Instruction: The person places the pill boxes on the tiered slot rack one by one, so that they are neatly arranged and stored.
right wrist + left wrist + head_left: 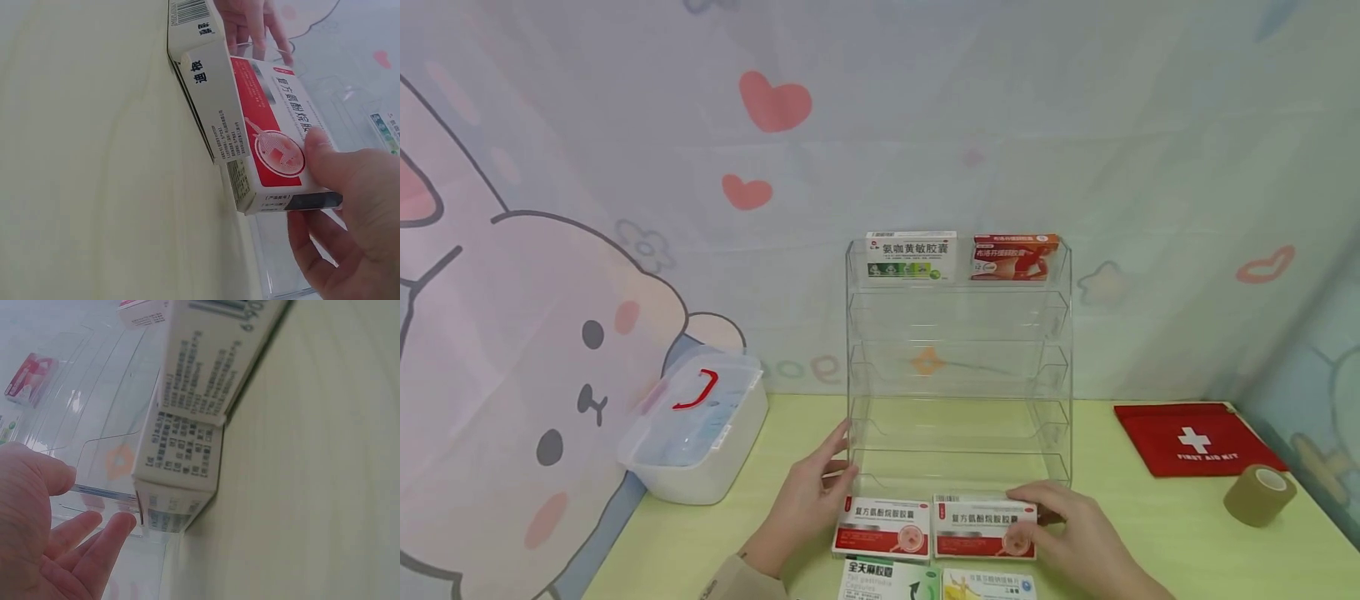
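Note:
A clear acrylic tiered rack (958, 437) stands in the middle of the table. My left hand (808, 492) holds its lower left side edge, the thumb (59, 478) on one side of the panel and fingers (109, 550) on the other. My right hand (1067, 529) pinches the right end of a red-and-white medicine box (275, 147), thumb on its printed front. This box stands at the rack's lowest front, beside a matching medicine box (880, 527). In front of them are a green-and-white capsule box (887, 581) and a white-and-yellow medicine box (988, 586), cut off by the head view's edge.
On the rack's top tier are a white-and-green capsule box (912, 257) and an orange-red medicine box (1011, 260). A lidded white plastic bin (696, 467) stands left. At right lie a red first aid pouch (1195, 442) and a brown tape roll (1255, 498).

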### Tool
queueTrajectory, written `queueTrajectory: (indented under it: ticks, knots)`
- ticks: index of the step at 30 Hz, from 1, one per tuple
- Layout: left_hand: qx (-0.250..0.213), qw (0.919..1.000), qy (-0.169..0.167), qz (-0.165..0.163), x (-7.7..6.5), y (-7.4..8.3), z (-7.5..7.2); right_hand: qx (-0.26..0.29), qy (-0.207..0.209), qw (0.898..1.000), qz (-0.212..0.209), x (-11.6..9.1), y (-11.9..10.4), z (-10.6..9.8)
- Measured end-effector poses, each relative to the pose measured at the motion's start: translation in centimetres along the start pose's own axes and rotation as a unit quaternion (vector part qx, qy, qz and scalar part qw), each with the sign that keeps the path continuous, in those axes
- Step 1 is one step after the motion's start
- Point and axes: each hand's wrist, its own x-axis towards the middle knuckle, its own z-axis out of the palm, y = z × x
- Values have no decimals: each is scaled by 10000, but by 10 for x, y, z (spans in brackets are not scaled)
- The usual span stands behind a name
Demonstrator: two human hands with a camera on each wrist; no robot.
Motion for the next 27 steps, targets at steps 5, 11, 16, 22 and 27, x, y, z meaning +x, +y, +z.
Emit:
queueTrajectory:
  ticks: [5, 11, 16, 22, 27]
  knots:
    - [-13, 10000, 42, -21, 0, 2, -1, 83, 454, 9978, -484, -1, -2, -1]
    - [-3, 10000, 16, 13, 1, 2, -1, -236, 1188, 9802, -1565, 3, -2, -5]
    - [-4, 10000, 0, -37, 3, 1, 0, -429, 1419, 9695, -1952, 10, -8, -12]
    - [-32, 10000, 21, -63, 2, 0, 1, -600, 1762, 9563, -2254, 23, -26, -23]
    - [-4, 10000, 27, -81, 0, 1, 1, -635, 1934, 9503, -2357, 36, -41, -35]
